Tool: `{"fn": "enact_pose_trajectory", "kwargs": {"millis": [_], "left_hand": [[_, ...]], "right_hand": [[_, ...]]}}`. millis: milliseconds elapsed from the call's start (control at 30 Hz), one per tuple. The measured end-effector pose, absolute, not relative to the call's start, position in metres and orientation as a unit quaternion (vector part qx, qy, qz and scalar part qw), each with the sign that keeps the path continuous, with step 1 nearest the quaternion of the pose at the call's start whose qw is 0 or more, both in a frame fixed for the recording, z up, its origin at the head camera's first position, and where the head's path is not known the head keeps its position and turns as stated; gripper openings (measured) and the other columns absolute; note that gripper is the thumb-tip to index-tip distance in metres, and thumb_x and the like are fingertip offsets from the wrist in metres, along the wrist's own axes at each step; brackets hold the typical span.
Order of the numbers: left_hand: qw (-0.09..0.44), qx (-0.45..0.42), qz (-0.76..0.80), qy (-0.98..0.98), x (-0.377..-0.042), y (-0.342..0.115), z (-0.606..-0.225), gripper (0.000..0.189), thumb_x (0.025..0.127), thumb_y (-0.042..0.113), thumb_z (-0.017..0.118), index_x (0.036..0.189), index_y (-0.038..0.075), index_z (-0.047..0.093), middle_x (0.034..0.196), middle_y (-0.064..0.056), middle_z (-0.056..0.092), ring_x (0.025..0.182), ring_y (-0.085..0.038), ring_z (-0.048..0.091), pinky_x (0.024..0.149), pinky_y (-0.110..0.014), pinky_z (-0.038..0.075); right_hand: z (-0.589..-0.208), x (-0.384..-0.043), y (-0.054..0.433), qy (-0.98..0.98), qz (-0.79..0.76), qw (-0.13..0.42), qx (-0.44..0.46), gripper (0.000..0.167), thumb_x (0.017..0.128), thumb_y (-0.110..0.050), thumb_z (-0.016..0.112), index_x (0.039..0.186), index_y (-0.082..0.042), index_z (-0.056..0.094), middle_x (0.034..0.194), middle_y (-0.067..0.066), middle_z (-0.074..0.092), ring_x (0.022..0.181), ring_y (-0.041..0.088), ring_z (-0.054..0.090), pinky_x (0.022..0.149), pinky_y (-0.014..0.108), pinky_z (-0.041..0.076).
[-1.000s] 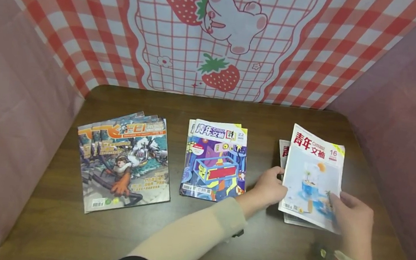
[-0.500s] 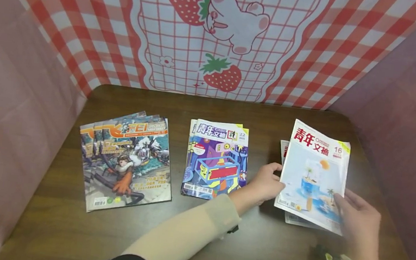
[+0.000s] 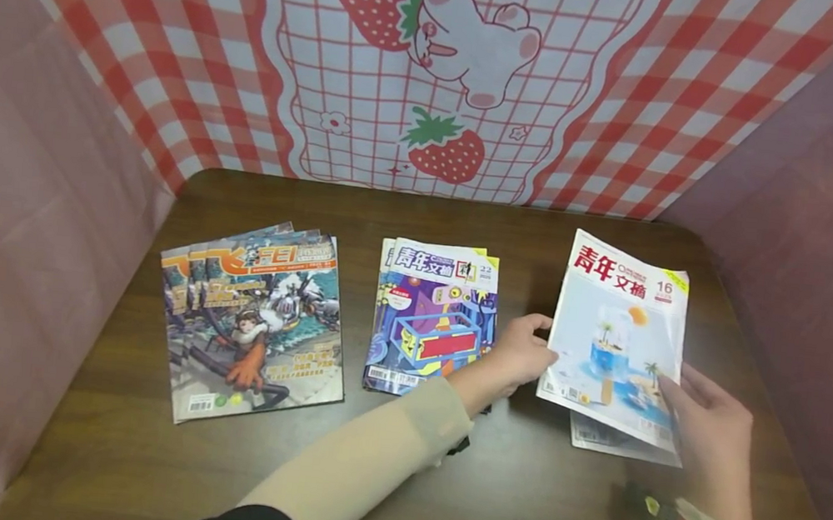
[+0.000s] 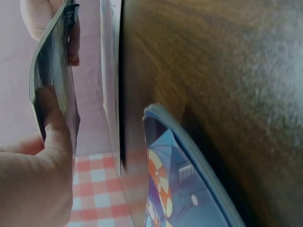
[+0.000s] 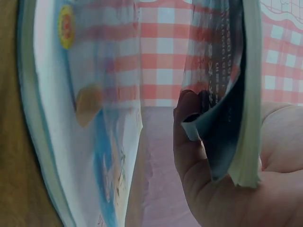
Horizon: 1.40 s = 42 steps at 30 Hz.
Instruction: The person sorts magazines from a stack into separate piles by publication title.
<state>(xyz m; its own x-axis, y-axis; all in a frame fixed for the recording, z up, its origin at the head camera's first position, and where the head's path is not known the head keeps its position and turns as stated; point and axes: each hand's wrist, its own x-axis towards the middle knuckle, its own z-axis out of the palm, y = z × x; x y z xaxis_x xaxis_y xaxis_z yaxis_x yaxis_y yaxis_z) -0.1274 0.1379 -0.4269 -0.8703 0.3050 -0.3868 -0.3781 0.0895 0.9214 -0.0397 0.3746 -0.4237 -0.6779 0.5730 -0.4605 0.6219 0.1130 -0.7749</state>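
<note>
A white magazine (image 3: pixel 611 312) with red title characters and a "16" is held aloft and tilted at the right of the head view. My left hand (image 3: pixel 524 352) pinches its left edge. On the opposite side my right hand (image 3: pixel 712 435) grips the lower right edge, thumb on the cover. In the right wrist view that hand's fingers (image 5: pixel 187 156) press the back cover, whose corner curls. A second magazine (image 3: pixel 613 440) lies on the table below, mostly hidden by the held one. The left wrist view shows a gap between the held magazine (image 4: pixel 59 71) and the lying one (image 4: pixel 111 80).
Slightly overlapping magazines with a purple top cover (image 3: pixel 440 329) lie mid-table, close to my left forearm. Farther left is a fan of several comic-style magazines (image 3: pixel 266 338). The brown table (image 3: pixel 498 502) meets a checked strawberry cloth (image 3: pixel 450 62) at the back and pink cloth at the sides.
The held magazine first swings a little right, then shifts left and away, showing less of the lower magazine's left side. Both hands move with it and keep their hold.
</note>
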Motion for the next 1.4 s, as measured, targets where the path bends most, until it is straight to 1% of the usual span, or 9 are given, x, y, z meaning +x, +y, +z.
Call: {"fn": "enact_pose_trajectory", "kwargs": {"millis": [267,333,500,633,767,1000,1133,1233,1400], "left_hand": [[0.260,-0.036,0.679,0.686,-0.133,0.140,-0.428,0.042,0.089,-0.013,0.066,0.129,0.003,0.063,0.082,-0.010,0.066,0.074,-0.018,0.065,0.067,-0.033,0.058],[0.259,-0.039,0.681,0.684,-0.134,0.142,-0.427,0.042,0.089,-0.014,0.066,0.128,0.003,0.064,0.081,-0.009,0.066,0.073,-0.018,0.065,0.066,-0.033,0.058],[0.252,-0.034,0.685,0.683,-0.139,0.150,-0.419,0.042,0.089,-0.015,0.064,0.127,0.003,0.064,0.079,-0.008,0.065,0.070,-0.017,0.065,0.062,-0.031,0.057],[0.250,-0.038,0.682,0.686,-0.144,0.155,-0.415,0.043,0.089,-0.014,0.063,0.128,0.004,0.064,0.078,-0.008,0.064,0.068,-0.017,0.063,0.058,-0.031,0.056],[0.252,-0.045,0.679,0.688,-0.148,0.159,-0.413,0.045,0.090,-0.013,0.063,0.131,0.004,0.063,0.079,-0.009,0.063,0.067,-0.018,0.064,0.058,-0.032,0.056],[0.259,-0.061,0.678,0.685,-0.153,0.163,-0.414,0.045,0.091,-0.011,0.063,0.132,0.007,0.063,0.080,-0.008,0.062,0.066,-0.019,0.064,0.057,-0.033,0.057],[0.254,-0.063,0.673,0.691,-0.154,0.166,-0.414,0.046,0.090,-0.011,0.064,0.132,0.008,0.064,0.080,-0.008,0.062,0.065,-0.019,0.064,0.056,-0.032,0.057],[0.247,-0.060,0.674,0.693,-0.152,0.170,-0.413,0.046,0.090,-0.011,0.065,0.132,0.007,0.064,0.081,-0.008,0.062,0.064,-0.019,0.063,0.056,-0.032,0.057],[0.237,-0.052,0.682,0.690,-0.149,0.177,-0.413,0.041,0.089,-0.014,0.066,0.126,0.003,0.066,0.078,-0.008,0.061,0.063,-0.019,0.064,0.055,-0.032,0.057]], "right_hand": [[-0.421,-0.040,0.373,0.744,-0.537,0.027,0.397,0.087,0.089,-0.053,0.074,0.160,-0.022,0.034,0.162,0.013,0.032,0.106,0.013,0.060,0.067,0.021,0.055],[-0.421,-0.040,0.373,0.751,-0.528,0.028,0.396,0.086,0.090,-0.053,0.072,0.160,-0.022,0.034,0.161,0.014,0.034,0.103,0.010,0.061,0.067,0.021,0.055],[-0.423,-0.039,0.377,0.731,-0.558,0.004,0.392,0.082,0.090,-0.046,0.075,0.158,-0.018,0.039,0.156,0.017,0.042,0.087,0.008,0.069,0.066,0.028,0.058],[-0.422,-0.036,0.381,0.728,-0.565,-0.010,0.389,0.080,0.090,-0.043,0.077,0.156,-0.015,0.043,0.151,0.015,0.049,0.083,0.008,0.069,0.064,0.029,0.058],[-0.420,-0.035,0.384,0.738,-0.550,-0.014,0.391,0.079,0.091,-0.044,0.076,0.156,-0.013,0.043,0.145,0.013,0.054,0.084,0.005,0.067,0.065,0.025,0.057],[-0.414,-0.035,0.384,0.745,-0.533,-0.005,0.402,0.080,0.089,-0.047,0.076,0.155,-0.014,0.044,0.141,0.012,0.057,0.087,0.007,0.067,0.066,0.027,0.057],[-0.412,-0.035,0.386,0.755,-0.514,0.004,0.407,0.080,0.088,-0.052,0.075,0.154,-0.016,0.046,0.127,0.004,0.063,0.093,0.011,0.065,0.067,0.027,0.055],[-0.411,-0.034,0.389,0.747,-0.520,0.000,0.413,0.079,0.088,-0.051,0.076,0.153,-0.018,0.048,0.116,-0.002,0.063,0.094,0.017,0.065,0.066,0.030,0.055],[-0.411,-0.033,0.395,0.743,-0.510,-0.009,0.433,0.072,0.090,-0.047,0.076,0.152,-0.022,0.050,0.120,-0.001,0.063,0.093,0.017,0.064,0.065,0.031,0.054]]}}
